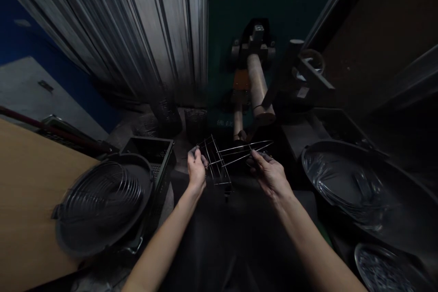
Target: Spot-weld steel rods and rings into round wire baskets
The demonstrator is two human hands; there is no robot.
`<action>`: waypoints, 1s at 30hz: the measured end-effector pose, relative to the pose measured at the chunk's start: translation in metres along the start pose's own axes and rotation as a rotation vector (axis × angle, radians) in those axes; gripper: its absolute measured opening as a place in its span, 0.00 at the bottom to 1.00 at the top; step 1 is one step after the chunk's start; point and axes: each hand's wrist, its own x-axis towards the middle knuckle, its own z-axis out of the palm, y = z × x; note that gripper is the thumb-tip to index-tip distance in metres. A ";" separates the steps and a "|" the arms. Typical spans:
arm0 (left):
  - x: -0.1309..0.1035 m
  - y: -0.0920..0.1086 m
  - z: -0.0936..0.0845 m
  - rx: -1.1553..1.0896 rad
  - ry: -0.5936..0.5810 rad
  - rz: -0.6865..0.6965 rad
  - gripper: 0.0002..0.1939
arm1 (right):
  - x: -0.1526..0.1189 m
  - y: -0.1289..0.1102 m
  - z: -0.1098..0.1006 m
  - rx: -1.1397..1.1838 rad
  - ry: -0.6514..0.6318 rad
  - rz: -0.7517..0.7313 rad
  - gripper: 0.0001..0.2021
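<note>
My left hand (pixel 197 167) is closed on the left side of a thin wire frame (pixel 216 164), thumb uppermost. On the other side my right hand (pixel 268 171) pinches a narrow, pointed wire piece (pixel 236 153), which reaches across to the frame. Whether the two wire parts are joined, I cannot tell. Both hands hold them up in front of the machine's lower rod (pixel 238 123). Above that rod a thick metal cylinder (pixel 259 86) juts toward me.
At left a round dark tray (pixel 73 232) holds wire rings (pixel 112 187), beside a plastic crate (pixel 150 140). To the right stands a large basin (pixel 318 146) with shiny wire pieces; a smaller bowl (pixel 359 255) of small metal parts sits nearer. Corrugated metal sheeting (pixel 164 23) rises behind.
</note>
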 end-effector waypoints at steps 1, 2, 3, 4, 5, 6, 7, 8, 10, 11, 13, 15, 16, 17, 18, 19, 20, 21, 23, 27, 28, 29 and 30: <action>0.000 0.001 0.001 0.003 0.000 0.000 0.12 | 0.001 -0.001 0.000 -0.001 -0.001 -0.001 0.18; 0.000 0.002 0.001 0.001 -0.001 -0.004 0.12 | 0.001 -0.001 0.001 0.001 0.001 0.002 0.18; 0.001 0.004 0.002 -0.003 -0.002 -0.010 0.12 | 0.002 -0.002 0.002 0.006 0.006 0.009 0.18; 0.001 0.005 0.002 -0.007 -0.001 -0.018 0.12 | 0.002 -0.003 0.002 0.013 0.009 0.019 0.18; 0.001 0.007 0.003 -0.009 0.000 -0.024 0.12 | 0.002 -0.004 0.003 0.021 0.013 0.030 0.17; 0.002 0.009 0.003 -0.006 0.002 -0.030 0.12 | 0.003 -0.005 0.004 0.027 0.019 0.040 0.17; 0.002 0.011 0.003 0.003 0.003 -0.034 0.12 | 0.003 -0.006 0.004 0.029 0.023 0.050 0.16; 0.002 0.012 0.004 0.017 0.002 -0.039 0.12 | 0.003 -0.007 0.005 0.028 0.026 0.060 0.16; 0.002 0.015 0.004 0.041 0.003 -0.054 0.11 | 0.003 -0.007 0.006 0.029 0.035 0.076 0.14; 0.002 0.016 0.004 0.043 0.003 -0.065 0.11 | 0.003 -0.008 0.007 0.035 0.041 0.079 0.14; 0.002 0.018 0.005 0.032 0.007 -0.081 0.11 | 0.003 -0.008 0.009 0.055 0.047 0.075 0.13; 0.002 0.020 0.007 0.022 0.015 -0.081 0.11 | 0.003 -0.009 0.012 0.072 0.045 0.063 0.12; 0.003 0.022 0.007 0.020 0.018 -0.079 0.11 | 0.003 -0.009 0.013 0.071 0.046 0.063 0.12; 0.003 0.023 0.007 0.021 0.021 -0.079 0.11 | 0.003 -0.010 0.014 0.066 0.049 0.068 0.12; 0.003 0.025 0.007 0.020 0.024 -0.081 0.10 | 0.003 -0.011 0.015 0.058 0.055 0.076 0.12; 0.004 0.027 0.006 0.019 0.020 -0.085 0.10 | 0.002 -0.012 0.016 0.052 0.063 0.084 0.12; 0.004 0.029 0.005 0.020 0.006 -0.089 0.11 | 0.002 -0.013 0.017 0.050 0.067 0.092 0.12; 0.004 0.031 0.003 0.026 -0.015 -0.093 0.12 | 0.002 -0.013 0.018 0.054 0.067 0.096 0.12; 0.002 0.034 0.001 0.035 -0.066 -0.096 0.14 | 0.001 -0.013 0.019 0.080 0.062 0.097 0.11; -0.002 0.036 0.001 -0.020 -0.094 -0.105 0.14 | -0.003 -0.009 0.011 0.107 0.070 0.119 0.11; -0.003 0.036 0.001 -0.031 -0.089 -0.112 0.15 | -0.005 -0.008 0.007 0.101 0.077 0.122 0.11; -0.002 0.036 0.003 -0.037 -0.083 -0.120 0.16 | -0.007 -0.008 0.002 0.090 0.087 0.123 0.12; -0.001 0.036 0.004 -0.040 -0.077 -0.124 0.17 | -0.008 -0.007 -0.003 0.078 0.098 0.122 0.12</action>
